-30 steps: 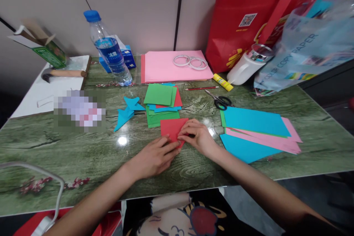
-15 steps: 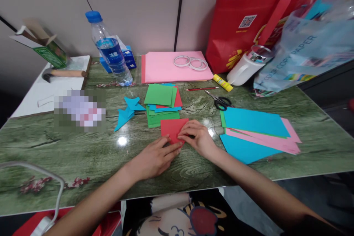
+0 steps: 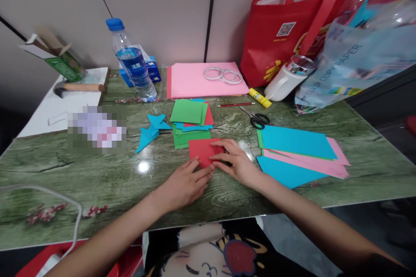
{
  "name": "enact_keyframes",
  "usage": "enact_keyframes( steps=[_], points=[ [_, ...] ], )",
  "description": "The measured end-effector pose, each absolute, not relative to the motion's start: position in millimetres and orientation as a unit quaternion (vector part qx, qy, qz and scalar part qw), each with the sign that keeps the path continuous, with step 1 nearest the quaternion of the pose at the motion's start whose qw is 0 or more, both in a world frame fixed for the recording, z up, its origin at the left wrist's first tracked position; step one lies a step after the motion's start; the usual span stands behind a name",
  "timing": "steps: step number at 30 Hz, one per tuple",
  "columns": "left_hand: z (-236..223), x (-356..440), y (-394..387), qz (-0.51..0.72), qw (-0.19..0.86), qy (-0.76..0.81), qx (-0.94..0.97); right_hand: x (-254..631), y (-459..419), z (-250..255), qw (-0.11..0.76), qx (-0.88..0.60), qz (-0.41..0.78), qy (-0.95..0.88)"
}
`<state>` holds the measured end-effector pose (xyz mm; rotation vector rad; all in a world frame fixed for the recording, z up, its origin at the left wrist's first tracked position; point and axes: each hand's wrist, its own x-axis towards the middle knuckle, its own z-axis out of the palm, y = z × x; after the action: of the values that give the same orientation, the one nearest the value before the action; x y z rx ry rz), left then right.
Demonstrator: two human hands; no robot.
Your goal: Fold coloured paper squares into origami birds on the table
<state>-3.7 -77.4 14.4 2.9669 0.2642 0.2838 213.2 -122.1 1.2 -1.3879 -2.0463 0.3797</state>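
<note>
A small red paper square point(image 3: 202, 150) lies on the table in front of me. My left hand point(image 3: 186, 181) has its fingers closed on the lower left edge of the paper, holding it. From the right side, my right hand point(image 3: 237, 162) reaches over the square with its fingers spread apart, the tips resting on it. Part of the paper's right side is covered by those fingers. Just beyond it sits a stack of green, red and blue paper squares point(image 3: 186, 111). Folded blue paper pieces point(image 3: 151, 132) lie to the left of the stack.
Blue, pink and green sheets point(image 3: 299, 142) lie at right near black-handled scissors point(image 3: 260, 120). Behind are a pencil point(image 3: 235, 104), glue stick point(image 3: 260, 98), pink paper point(image 3: 188, 80) with two white rings, and white mug point(image 3: 284, 80). A bottle point(image 3: 134, 67) and hammer point(image 3: 79, 88) stand left.
My right hand's fingers have spread from a pinch at the paper's right side and now lie across it. My left hand has stayed nearly in place. The view has shifted slightly.
</note>
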Motion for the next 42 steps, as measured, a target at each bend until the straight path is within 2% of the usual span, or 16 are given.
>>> enact_keyframes(
  steps=[16,23,27,30,34,37,42],
  points=[
    [20.5,-2.3,-83.8,0.080,0.036,0.090,0.992,241.1,-108.3,-7.8,0.273,-0.588,0.053,-0.759],
    [20.4,-6.3,-77.9,0.100,0.048,0.035,0.993,221.6,-114.4,1.4,0.322,-0.533,0.074,-0.779],
    [20.2,-13.8,-71.7,0.121,0.040,0.013,0.992,206.6,-125.5,9.4,0.247,-0.539,0.057,-0.804],
    [25.5,-16.7,-68.0,0.124,0.005,0.041,0.991,199.8,-137.6,14.7,0.166,-0.610,0.009,-0.775],
    [29.0,-14.9,-66.5,0.123,-0.018,0.077,0.989,197.4,-150.6,20.5,0.103,-0.680,0.020,-0.725],
    [24.9,-9.1,-67.6,0.133,0.014,0.115,0.984,202.2,-149.5,22.5,0.135,-0.667,0.032,-0.732],
    [19.4,5.7,-67.3,0.130,0.124,0.239,0.954,216.4,-131.7,18.7,0.198,-0.593,0.064,-0.778]
  ],
)
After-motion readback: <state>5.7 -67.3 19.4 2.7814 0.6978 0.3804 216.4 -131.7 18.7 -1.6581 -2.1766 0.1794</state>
